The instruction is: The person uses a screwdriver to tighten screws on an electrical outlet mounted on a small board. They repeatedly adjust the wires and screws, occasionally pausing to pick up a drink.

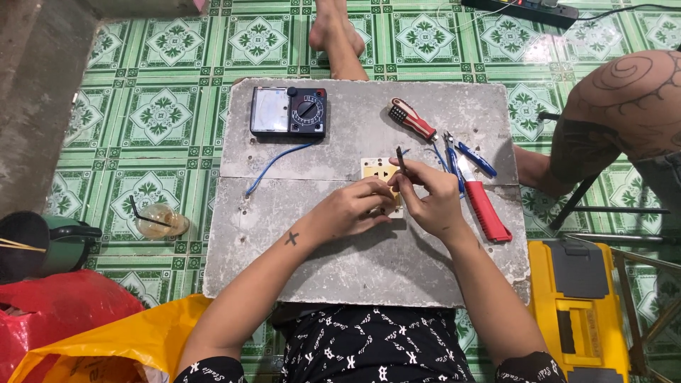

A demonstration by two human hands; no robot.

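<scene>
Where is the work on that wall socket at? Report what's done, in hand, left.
Done: tools laid out on the grey slab: multimeter, red screwdriver, blue pliers, red knife.
In hand: left hand steadies the cream socket; right hand holds a thin dark tool at it.
Left: the blue wire lies loose, unattached.

A meter [288, 111] lies at the top of the gray slab [340, 262], with a blue wire [273, 163] below it. A red screwdriver [411, 119], blue pliers [474, 157] and a red knife [486, 209] lie on the right. On the green floor [163, 120] sit a drink cup [159, 220], a yellow toolbox [578, 305], a red bag [64, 305] and a yellow bag [120, 347].
</scene>
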